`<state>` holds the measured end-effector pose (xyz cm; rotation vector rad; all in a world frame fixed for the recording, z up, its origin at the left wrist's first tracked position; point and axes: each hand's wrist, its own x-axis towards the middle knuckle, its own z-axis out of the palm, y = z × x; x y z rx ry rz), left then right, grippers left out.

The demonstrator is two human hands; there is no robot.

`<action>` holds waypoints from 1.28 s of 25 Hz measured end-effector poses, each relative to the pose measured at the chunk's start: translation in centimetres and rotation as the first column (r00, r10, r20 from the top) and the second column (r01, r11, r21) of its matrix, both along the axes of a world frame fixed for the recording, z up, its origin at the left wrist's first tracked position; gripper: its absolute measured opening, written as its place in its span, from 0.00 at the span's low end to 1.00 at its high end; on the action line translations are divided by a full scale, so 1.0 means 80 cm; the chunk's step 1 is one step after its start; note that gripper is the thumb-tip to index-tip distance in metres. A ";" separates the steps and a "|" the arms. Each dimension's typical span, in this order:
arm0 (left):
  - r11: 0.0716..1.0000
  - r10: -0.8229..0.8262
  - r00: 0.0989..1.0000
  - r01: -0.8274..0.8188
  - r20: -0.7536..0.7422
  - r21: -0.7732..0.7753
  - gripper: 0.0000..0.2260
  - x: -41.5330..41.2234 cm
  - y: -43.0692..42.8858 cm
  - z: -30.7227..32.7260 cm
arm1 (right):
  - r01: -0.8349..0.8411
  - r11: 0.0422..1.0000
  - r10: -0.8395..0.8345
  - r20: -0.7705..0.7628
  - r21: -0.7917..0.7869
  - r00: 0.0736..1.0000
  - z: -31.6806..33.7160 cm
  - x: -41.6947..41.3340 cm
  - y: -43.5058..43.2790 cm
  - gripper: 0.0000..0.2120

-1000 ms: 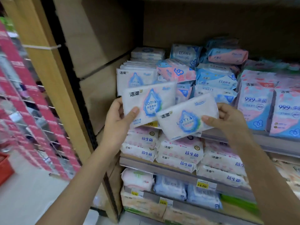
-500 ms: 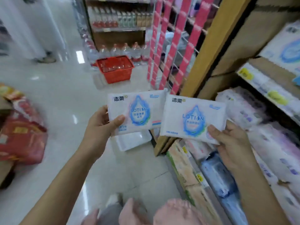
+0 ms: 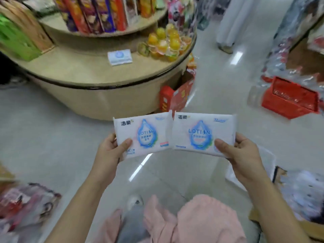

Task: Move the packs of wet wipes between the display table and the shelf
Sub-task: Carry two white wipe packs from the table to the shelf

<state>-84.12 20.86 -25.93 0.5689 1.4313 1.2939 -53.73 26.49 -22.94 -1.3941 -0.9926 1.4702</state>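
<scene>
my left hand grips the left pack by its near left corner, thumb on top and fingers curled under. my right hand grips the right pack in the same way at its near right corner. the two packs touch edge to edge in front of me, above the floor and not yet over the table.

a third pack already lies flat on the lower ring of the table, just left of the fruit cups, so i judge that part of the moving is done. the two packs in my hands are still to be put down, probably beside the third one, and i cannot say how many more wait at the shelf, because it is out of view now.

one second ago i stood at the shelf and held these same two packs in front of it. half a second ago i was turning, with the shelf at my right and the red basket far ahead. now i face the table, the basket is at my right, and my grip is the same.
</scene>
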 end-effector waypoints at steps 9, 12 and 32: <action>0.960 0.262 0.963 -0.268 -0.068 -0.086 0.09 -0.243 0.079 -0.023 | -0.187 0.967 0.177 -0.071 -0.172 0.982 -0.059 -0.242 0.150 0.16; 0.947 0.290 0.954 -0.298 -0.073 -0.121 0.09 -0.275 0.148 -0.040 | -0.222 0.954 0.217 -0.046 -0.202 0.975 -0.080 -0.278 0.226 0.13; 0.917 0.090 0.994 -0.060 0.058 -0.395 0.10 -0.396 0.631 -0.250 | -0.142 0.883 0.183 0.049 -0.447 0.982 -0.209 -0.477 0.654 0.16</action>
